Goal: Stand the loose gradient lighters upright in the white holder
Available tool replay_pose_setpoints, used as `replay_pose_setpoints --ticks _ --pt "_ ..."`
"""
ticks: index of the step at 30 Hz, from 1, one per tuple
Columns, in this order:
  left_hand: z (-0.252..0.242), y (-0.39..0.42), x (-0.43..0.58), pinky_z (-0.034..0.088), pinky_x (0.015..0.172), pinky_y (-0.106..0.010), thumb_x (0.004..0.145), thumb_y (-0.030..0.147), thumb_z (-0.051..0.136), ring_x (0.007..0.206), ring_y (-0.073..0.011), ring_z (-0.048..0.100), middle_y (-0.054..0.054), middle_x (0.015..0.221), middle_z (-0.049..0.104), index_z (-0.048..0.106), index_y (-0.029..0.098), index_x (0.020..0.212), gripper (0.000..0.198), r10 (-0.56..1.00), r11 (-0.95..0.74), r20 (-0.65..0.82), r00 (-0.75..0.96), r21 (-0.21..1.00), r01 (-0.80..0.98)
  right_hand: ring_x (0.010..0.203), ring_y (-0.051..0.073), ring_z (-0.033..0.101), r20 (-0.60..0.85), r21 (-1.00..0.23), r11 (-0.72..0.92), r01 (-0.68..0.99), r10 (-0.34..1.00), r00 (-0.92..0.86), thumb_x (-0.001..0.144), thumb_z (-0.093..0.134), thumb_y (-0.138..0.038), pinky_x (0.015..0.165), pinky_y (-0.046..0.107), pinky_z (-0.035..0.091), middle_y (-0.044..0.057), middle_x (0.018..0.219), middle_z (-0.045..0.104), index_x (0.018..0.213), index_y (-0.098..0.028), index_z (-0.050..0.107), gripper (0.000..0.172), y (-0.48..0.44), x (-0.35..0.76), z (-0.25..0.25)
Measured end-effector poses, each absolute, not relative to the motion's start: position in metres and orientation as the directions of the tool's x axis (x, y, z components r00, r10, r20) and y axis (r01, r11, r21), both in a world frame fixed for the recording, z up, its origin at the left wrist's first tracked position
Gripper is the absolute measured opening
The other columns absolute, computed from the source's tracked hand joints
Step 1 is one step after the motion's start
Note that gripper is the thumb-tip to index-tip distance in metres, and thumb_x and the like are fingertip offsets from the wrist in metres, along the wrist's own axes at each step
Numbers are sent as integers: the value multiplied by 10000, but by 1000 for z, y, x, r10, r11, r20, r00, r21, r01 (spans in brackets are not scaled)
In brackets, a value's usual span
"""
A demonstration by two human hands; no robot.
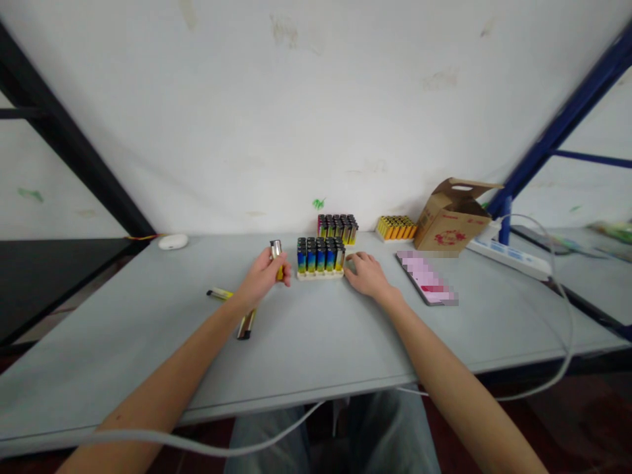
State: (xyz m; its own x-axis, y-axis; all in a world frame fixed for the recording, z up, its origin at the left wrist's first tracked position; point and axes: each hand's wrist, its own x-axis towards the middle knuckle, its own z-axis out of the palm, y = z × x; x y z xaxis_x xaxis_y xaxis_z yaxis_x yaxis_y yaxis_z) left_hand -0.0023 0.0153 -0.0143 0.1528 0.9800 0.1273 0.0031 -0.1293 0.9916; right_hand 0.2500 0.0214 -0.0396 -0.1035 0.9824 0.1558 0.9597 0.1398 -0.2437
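Note:
My left hand (263, 275) is closed around a yellow lighter (277, 255), held upright with its metal top showing above the fingers. Just to its right stands a white tray (320, 275) packed with upright lighters (311, 257), mostly blue-green with black tops and yellow ones at the right end. On the other side of this tray rests my right hand (365, 272), its fingers loosely apart and bent, the tips at the tray's right end. Two loose lighters lie by my left forearm: one yellow lighter (220, 293) partly behind it, another (246, 325) nearer me.
Behind stands a second group of lighters (338, 227), with a tray of orange-yellow lighters (397, 228) farther right. An open cardboard box (451, 224), a phone (427, 278) and a power strip (511, 259) occupy the right side. A white case (172, 242) sits back left. A white cable (567, 329) hangs over the right edge.

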Motion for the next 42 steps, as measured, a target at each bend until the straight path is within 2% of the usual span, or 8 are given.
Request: replay_pose_setpoints --ticks 4,10,13,15,18,24,30,42 --pt "-11 12 -1 392 492 -234 743 482 669 486 -87 491 43 602 554 509 176 836 358 979 -91 104 175 993 -80 1157 289 527 164 -258 139 956 982 -98 976 345 -396 976 394 386 158 1233 586 1199 -168 602 409 21 249 -39" --pt "-3 6 -3 412 461 -254 712 389 691 465 -106 475 45 551 512 603 166 894 301 966 16 23 259 989 -148 1156 293 527 151 -253 139 957 983 -103 980 343 -371 966 404 391 161 1238 586 1192 -175 604 390 21 250 -38" --pt "-2 6 -3 317 383 -210 720 399 666 385 -64 330 73 512 393 586 175 803 251 956 97 -31 292 973 -212 1167 295 520 147 -247 138 959 984 -104 966 378 -339 969 400 391 160 1250 580 1208 -174 595 364 21 250 -38" --pt "-2 7 -4 254 363 -193 758 477 600 368 -53 265 73 494 331 560 172 708 312 948 135 -55 313 961 -241 1177 297 514 145 -242 138 960 984 -104 958 398 -340 973 395 389 158 1259 574 1220 -171 588 365 21 249 -38" --pt "-1 10 -7 205 346 -185 791 601 482 351 -54 228 68 463 291 496 179 600 463 937 162 -62 345 949 -271 1180 295 513 147 -241 135 961 984 -101 970 372 -377 980 390 386 153 1259 574 1217 -169 591 390 21 249 -38" --pt "-2 11 -8 174 333 -163 785 660 477 324 -41 201 71 410 270 419 180 517 553 913 207 -78 400 934 -290 1175 276 518 140 -244 128 961 986 -95 996 292 -414 985 379 378 140 1247 582 1213 -179 596 441 19 247 -36" --pt "-5 9 -4 153 323 -161 857 584 392 319 -48 164 78 394 205 406 181 469 560 917 240 -119 381 927 -289 1184 276 510 124 -229 118 966 988 -91 989 315 -413 990 375 371 143 1270 572 1225 -177 585 429 18 247 -35" --pt "-2 8 -1 119 323 -164 882 487 301 322 -55 120 81 412 165 359 196 464 513 964 199 -130 231 930 -309 1196 284 506 134 -222 132 966 986 -104 977 344 -398 999 381 377 142 1275 567 1239 -176 575 414 21 248 -39"
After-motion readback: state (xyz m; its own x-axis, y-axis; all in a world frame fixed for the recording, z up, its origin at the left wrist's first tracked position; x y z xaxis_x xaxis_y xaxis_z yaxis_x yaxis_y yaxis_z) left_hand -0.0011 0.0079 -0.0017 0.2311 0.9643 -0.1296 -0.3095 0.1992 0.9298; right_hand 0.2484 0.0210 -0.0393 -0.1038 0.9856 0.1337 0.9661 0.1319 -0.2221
